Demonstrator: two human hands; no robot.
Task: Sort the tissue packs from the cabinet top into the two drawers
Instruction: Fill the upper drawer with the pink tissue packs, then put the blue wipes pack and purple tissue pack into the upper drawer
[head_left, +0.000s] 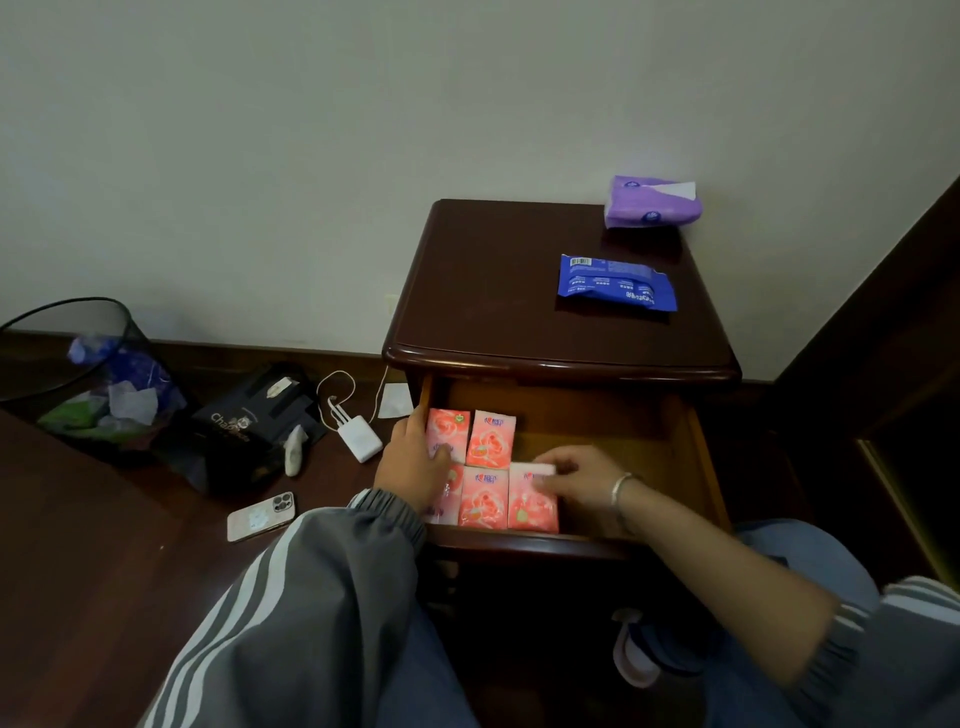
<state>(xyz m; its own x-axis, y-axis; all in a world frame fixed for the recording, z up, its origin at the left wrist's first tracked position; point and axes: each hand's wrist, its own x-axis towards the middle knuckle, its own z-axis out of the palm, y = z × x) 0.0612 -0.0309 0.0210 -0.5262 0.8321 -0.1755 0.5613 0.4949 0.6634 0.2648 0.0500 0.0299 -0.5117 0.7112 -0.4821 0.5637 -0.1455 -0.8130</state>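
A: Where are the tissue packs seen?

B: Five pink packs (485, 467), rose-printed, are laid flat in the open drawer (597, 426), at its 9 o'clock side. A purple pack (652, 203) and a blue pack (615, 284) are left on the cabinet top (498, 291), toward 2 o'clock.

A: And the fingers?

B: The left hand (418, 465) is spread flat on the pink packs; a sixth pack's pale edge (543, 470) is pinched by the right hand (574, 480).

Pink tissue packs (488, 470) carry rose prints. On the dark brown cabinet top (498, 291) lie a blue pack (615, 283) and a purple pack (652, 202) — the sleeve (311, 597) is grey, white-striped.
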